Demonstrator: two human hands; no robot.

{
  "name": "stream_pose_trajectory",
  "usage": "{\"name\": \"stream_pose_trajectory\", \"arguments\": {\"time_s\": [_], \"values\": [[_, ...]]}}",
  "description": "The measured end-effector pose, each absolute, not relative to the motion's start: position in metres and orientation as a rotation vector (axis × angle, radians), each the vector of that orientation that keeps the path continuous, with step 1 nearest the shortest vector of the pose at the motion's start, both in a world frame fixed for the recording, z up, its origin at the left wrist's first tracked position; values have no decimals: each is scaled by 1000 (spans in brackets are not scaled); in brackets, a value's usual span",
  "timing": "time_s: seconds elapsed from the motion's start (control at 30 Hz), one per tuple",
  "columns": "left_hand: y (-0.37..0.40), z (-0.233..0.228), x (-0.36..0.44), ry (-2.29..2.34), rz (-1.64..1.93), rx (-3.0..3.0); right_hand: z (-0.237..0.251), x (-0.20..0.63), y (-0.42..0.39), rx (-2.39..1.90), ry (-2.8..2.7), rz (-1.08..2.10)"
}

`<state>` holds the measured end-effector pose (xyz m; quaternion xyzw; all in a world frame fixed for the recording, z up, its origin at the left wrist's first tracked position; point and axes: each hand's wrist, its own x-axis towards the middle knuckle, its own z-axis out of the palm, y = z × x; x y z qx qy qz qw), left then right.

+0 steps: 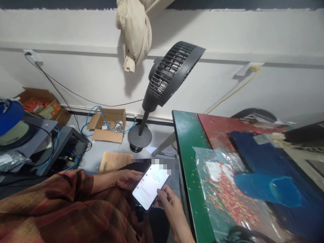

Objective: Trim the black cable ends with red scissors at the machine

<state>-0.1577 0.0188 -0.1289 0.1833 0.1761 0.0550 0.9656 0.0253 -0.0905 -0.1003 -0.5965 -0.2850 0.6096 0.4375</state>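
A smartphone [150,185] with a bright white screen lies tilted above my lap. My right hand [170,199] grips its right edge, the thumb bent against the screen's side and the other fingers behind. At the opposite edge, my left hand [129,179] holds the phone, its fingertips partly hidden behind the case. Lines of small text show on the screen, too small to read. Blurred squares cover the phone's upper end and a patch below it. Brown plaid cloth [83,209] covers my left arm and lap.
On the right, a green table [188,168] bears a clear plastic bag [202,175] of red and yellow bits and a blue translucent cup [265,187]. A standing fan [174,71] is ahead. An open cardboard box [108,135] and a wooden stool [115,162] stand left.
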Motion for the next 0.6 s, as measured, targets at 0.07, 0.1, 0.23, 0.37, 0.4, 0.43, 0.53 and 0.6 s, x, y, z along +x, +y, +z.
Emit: {"name": "stream_pose_trajectory", "arguments": {"time_s": [0.07, 0.1, 0.23, 0.37, 0.4, 0.43, 0.53, 0.6], "values": [[18, -129, -158, 360, 116, 375, -100, 25, -90, -1487, -715, 1514], [18, -128, -158, 363, 117, 376, -100, 25, -90, -1488, -718, 1514], [18, -127, -157, 365, 125, 370, -99, 26, -90, -1492, -727, 1504], [19, -127, -156, 365, 118, 368, -99, 26, -89, -1491, -721, 1505], [19, -126, -156, 364, 120, 368, -99, 26, -89, -1487, -718, 1507], [19, -126, -156, 364, 121, 369, -99, 26, -89, -1482, -714, 1510], [19, -124, -156, 364, 126, 371, -100, 26, -90, -1478, -704, 1513], [19, -123, -156, 364, 125, 373, -100, 26, -90, -1480, -704, 1513]]}}
